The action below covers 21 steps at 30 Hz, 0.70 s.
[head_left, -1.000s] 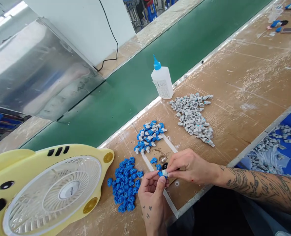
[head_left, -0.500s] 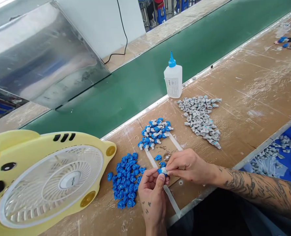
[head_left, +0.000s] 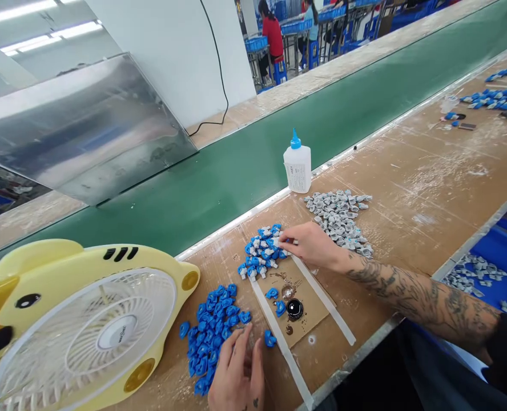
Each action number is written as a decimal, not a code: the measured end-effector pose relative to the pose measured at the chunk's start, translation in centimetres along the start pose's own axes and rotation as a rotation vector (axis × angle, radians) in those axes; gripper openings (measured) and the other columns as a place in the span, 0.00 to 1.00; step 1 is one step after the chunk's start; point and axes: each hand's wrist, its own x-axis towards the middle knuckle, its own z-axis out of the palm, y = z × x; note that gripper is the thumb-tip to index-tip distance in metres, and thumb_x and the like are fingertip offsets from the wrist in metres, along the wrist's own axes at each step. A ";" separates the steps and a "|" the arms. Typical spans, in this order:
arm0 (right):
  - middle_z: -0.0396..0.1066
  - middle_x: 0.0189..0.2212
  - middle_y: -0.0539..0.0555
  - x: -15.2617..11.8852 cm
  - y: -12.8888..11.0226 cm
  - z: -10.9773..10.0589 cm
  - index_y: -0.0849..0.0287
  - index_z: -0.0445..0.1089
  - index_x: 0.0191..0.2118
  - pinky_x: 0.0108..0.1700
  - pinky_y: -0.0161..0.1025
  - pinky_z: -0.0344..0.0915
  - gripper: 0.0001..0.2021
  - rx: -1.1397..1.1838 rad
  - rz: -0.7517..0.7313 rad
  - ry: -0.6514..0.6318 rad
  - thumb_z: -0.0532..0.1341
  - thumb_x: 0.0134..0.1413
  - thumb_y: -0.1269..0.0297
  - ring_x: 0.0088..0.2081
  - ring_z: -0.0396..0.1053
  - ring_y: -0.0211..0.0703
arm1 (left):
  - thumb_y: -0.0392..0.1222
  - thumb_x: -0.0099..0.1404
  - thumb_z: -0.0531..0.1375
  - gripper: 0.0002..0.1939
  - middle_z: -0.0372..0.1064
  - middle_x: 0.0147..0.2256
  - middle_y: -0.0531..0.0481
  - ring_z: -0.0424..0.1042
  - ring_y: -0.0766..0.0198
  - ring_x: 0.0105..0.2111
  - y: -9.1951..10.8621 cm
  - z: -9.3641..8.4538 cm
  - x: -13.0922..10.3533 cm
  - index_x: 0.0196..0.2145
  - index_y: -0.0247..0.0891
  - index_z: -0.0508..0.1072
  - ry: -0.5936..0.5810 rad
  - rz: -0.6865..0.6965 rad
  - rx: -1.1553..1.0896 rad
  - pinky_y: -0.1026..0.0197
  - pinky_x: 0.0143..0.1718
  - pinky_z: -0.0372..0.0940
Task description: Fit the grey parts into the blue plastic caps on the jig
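Observation:
My right hand [head_left: 307, 242] reaches to the pile of joined blue-and-grey pieces [head_left: 260, 251], its thumb and forefinger pinched on a piece at the pile's right edge. My left hand [head_left: 237, 368] rests by the near right side of the blue pieces [head_left: 214, 325], fingers apart, nothing seen in it. A few loose blue pieces [head_left: 280, 308] lie near a small round pot of dark liquid [head_left: 295, 309] on a taped cardboard sheet [head_left: 309, 325]. Beyond my right hand spreads a pile of grey pieces [head_left: 337, 214].
A white bottle with a blue nozzle [head_left: 297, 169] stands by the green belt [head_left: 245, 165]. At the left lies a yellow fan [head_left: 120, 331]. More grey pieces [head_left: 478, 274] lie low at the right. Seated people [head_left: 273, 37] show in the background.
My hands have parted. The right went up to the joined pieces with the piece; the left let go and moved down-left to the blue pile. The view has tilted up, and the dark pot shows.

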 end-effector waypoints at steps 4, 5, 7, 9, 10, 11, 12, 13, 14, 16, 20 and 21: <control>0.79 0.31 0.54 2.4 -0.3 1.5 0.60 0.78 0.34 0.38 0.37 0.64 0.04 -0.056 -0.039 -0.003 0.65 0.60 0.69 0.34 0.74 0.42 | 0.47 0.69 0.55 0.15 0.78 0.41 0.45 0.74 0.62 0.23 -1.4 1.1 -1.8 0.41 0.45 0.81 -0.095 0.117 0.110 0.60 0.28 0.73; 0.79 0.32 0.55 2.6 -0.3 1.8 0.60 0.78 0.33 0.39 0.38 0.64 0.04 -0.063 -0.055 0.003 0.66 0.59 0.69 0.35 0.73 0.43 | 0.44 0.69 0.54 0.15 0.78 0.42 0.44 0.76 0.61 0.25 -1.5 1.6 -2.2 0.42 0.45 0.81 -0.099 0.124 0.113 0.60 0.28 0.73; 0.78 0.33 0.56 2.9 -0.2 1.7 0.60 0.78 0.33 0.42 0.39 0.65 0.03 -0.073 -0.087 0.022 0.68 0.57 0.68 0.38 0.73 0.45 | 0.41 0.68 0.54 0.15 0.78 0.43 0.44 0.78 0.59 0.29 -1.6 2.4 -2.6 0.44 0.45 0.81 -0.089 0.133 0.108 0.59 0.29 0.73; 0.77 0.33 0.56 3.0 0.7 0.5 0.59 0.78 0.33 0.44 0.40 0.66 0.03 -0.078 -0.100 0.065 0.68 0.56 0.66 0.39 0.72 0.46 | 0.40 0.68 0.54 0.16 0.78 0.43 0.43 0.80 0.58 0.32 -1.8 3.1 -2.9 0.46 0.44 0.80 -0.077 0.151 0.085 0.59 0.29 0.73; 0.76 0.33 0.56 3.2 1.5 -0.5 0.59 0.78 0.34 0.45 0.41 0.66 0.03 -0.081 -0.095 0.100 0.67 0.57 0.65 0.39 0.72 0.47 | 0.40 0.68 0.53 0.16 0.78 0.43 0.43 0.80 0.57 0.32 -1.9 3.3 -3.0 0.46 0.44 0.80 -0.073 0.162 0.063 0.59 0.29 0.73; 0.75 0.34 0.56 3.5 2.5 -1.7 0.58 0.77 0.36 0.47 0.43 0.66 0.05 -0.087 -0.079 0.149 0.65 0.59 0.64 0.40 0.72 0.48 | 0.40 0.69 0.53 0.16 0.78 0.42 0.43 0.80 0.57 0.33 -1.9 3.6 -3.0 0.45 0.44 0.80 -0.069 0.170 0.036 0.60 0.29 0.73; 0.75 0.36 0.58 3.9 3.6 -3.0 0.58 0.77 0.40 0.49 0.45 0.66 0.07 -0.088 -0.052 0.213 0.63 0.61 0.62 0.42 0.71 0.49 | 0.41 0.69 0.52 0.16 0.78 0.42 0.43 0.80 0.57 0.33 -2.0 3.8 -3.0 0.44 0.44 0.80 -0.063 0.175 0.006 0.60 0.29 0.73; 0.74 0.42 0.61 4.5 4.8 -4.3 0.59 0.75 0.47 0.51 0.48 0.66 0.12 -0.093 -0.019 0.284 0.60 0.63 0.61 0.46 0.70 0.52 | 0.41 0.69 0.52 0.15 0.78 0.41 0.43 0.80 0.57 0.32 -2.0 3.9 -3.1 0.43 0.44 0.80 -0.054 0.175 -0.025 0.60 0.30 0.73; 0.72 0.47 0.64 5.3 6.0 -5.4 0.60 0.71 0.54 0.52 0.52 0.65 0.17 -0.088 0.038 0.381 0.59 0.63 0.60 0.49 0.69 0.55 | 0.41 0.69 0.53 0.15 0.78 0.41 0.43 0.79 0.57 0.32 -2.0 4.0 -3.0 0.42 0.44 0.79 -0.041 0.169 -0.053 0.60 0.30 0.73; 0.65 0.57 0.65 7.1 8.3 -7.0 0.58 0.61 0.63 0.54 0.54 0.66 0.32 0.082 0.233 0.548 0.66 0.54 0.56 0.54 0.67 0.59 | 0.41 0.68 0.53 0.14 0.78 0.40 0.43 0.78 0.57 0.30 -1.7 4.1 -3.0 0.41 0.45 0.79 -0.013 0.141 -0.096 0.59 0.30 0.72; 0.67 0.57 0.65 10.8 10.5 -7.0 0.58 0.56 0.66 0.57 0.56 0.66 0.44 0.236 0.286 0.410 0.72 0.42 0.57 0.56 0.67 0.59 | 0.38 0.65 0.54 0.11 0.74 0.36 0.46 0.72 0.61 0.22 -0.9 3.7 -2.9 0.37 0.45 0.77 -0.009 0.075 -0.137 0.61 0.26 0.69; 0.70 0.54 0.64 11.4 10.5 -6.7 0.60 0.59 0.63 0.56 0.56 0.66 0.42 0.224 0.274 0.399 0.72 0.41 0.57 0.54 0.69 0.59 | 0.37 0.63 0.53 0.10 0.73 0.34 0.47 0.69 0.63 0.21 -0.7 3.5 -2.9 0.35 0.44 0.75 -0.018 0.061 -0.148 0.61 0.24 0.67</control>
